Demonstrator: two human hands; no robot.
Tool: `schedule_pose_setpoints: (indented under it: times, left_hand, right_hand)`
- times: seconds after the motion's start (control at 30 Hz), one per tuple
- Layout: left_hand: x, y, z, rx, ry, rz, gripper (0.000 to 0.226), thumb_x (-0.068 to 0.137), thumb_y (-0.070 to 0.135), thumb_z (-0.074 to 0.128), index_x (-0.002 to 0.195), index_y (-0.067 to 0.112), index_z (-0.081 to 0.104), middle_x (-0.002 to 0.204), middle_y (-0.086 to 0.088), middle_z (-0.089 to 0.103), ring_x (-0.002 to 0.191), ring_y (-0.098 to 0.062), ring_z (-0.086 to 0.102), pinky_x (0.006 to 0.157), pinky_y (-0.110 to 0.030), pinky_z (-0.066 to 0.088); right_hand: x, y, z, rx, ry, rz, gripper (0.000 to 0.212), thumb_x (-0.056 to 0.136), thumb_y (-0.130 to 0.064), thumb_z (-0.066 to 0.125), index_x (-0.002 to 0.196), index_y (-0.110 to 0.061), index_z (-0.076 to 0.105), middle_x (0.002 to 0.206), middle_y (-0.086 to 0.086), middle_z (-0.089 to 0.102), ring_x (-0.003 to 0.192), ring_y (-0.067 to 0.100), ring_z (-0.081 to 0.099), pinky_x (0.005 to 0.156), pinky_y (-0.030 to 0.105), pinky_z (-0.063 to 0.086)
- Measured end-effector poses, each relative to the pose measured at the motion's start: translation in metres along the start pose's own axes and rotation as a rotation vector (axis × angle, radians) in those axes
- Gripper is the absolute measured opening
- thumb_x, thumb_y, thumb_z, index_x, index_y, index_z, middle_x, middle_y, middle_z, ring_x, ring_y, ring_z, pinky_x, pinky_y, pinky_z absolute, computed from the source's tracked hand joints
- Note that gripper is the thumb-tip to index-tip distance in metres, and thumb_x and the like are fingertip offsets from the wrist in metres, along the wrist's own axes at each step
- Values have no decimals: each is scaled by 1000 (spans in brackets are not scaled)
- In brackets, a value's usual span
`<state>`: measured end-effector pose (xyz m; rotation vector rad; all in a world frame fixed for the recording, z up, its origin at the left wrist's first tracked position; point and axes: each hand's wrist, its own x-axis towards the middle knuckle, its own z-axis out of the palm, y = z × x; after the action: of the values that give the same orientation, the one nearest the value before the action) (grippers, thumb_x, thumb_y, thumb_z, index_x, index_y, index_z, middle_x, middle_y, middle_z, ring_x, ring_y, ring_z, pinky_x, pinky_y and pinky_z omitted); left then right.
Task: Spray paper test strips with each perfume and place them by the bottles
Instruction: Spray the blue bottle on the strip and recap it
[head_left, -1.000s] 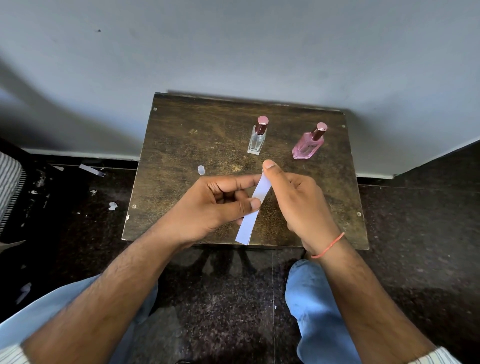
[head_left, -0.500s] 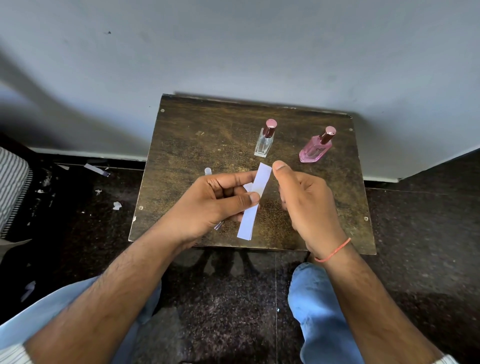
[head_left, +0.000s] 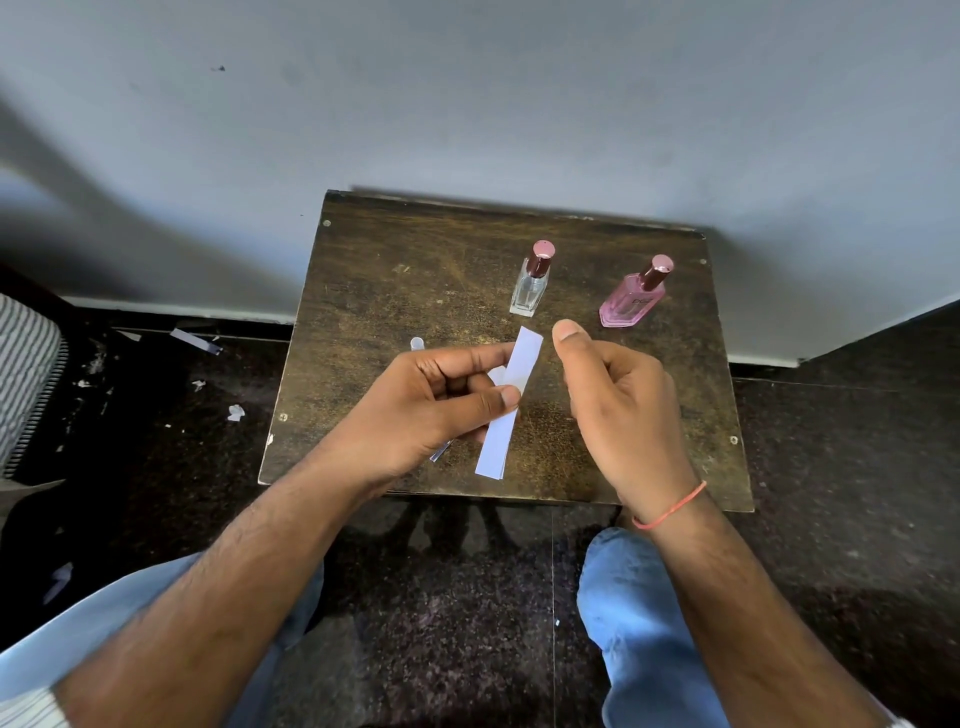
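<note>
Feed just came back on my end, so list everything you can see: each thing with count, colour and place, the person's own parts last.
paper test strips: a few stacked, exact count unclear, white, pinched in the left hand above the table
clear bottle: one, colourless glass with rose cap, upright, far middle of the table
pink bottle: one, pink with rose cap, far right of the table, right of the clear bottle
small clear cap: one, translucent, on the table behind the left hand
table: one, dark brown wood, against the wall
paper scraps: several, white, on the dark floor to the left
left hand: holds the strips
right hand: fingers curled, holds nothing, red thread at the wrist
</note>
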<state>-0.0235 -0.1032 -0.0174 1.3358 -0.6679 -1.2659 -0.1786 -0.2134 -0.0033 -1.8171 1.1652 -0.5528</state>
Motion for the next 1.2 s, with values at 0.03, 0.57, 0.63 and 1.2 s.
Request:
schedule_pose_setpoints:
  times: [0.03,0.57,0.63,1.2]
  left_hand:
    - [0,0,0,11,-2,5,36,96,-4,71,120,22,76,64,13,63,61,3,56,63,-12,49]
    - [1,0,1,35,20,14,37,94,-3,73,118,25,76,64,12,63,62,3,57,64,-12,50]
    - [2,0,1,39,16,13,37,94,-3,73,120,23,75,65,13,64,62,3,57,64,-12,50]
    - [1,2,2,33,-7,12,38,96,-5,70,123,22,75,63,15,63,61,3,57,64,-12,50]
  right_hand:
    - [0,0,0,1,6,0,73,99,-63,56,63,0,43,60,21,46,54,23,41,57,43,35]
    - [0,0,-5,-15,-26,14,67,106,-50,62,58,-15,32,53,-5,33,52,12,33,52,31,26]
    - [0,0,-5,-23,-42,15,67,105,-52,60,59,-11,34,55,4,35,54,14,35,56,37,28]
    - [1,1,-2,-14,-91,22,64,98,-59,51,66,-5,38,59,5,37,56,18,36,61,38,32]
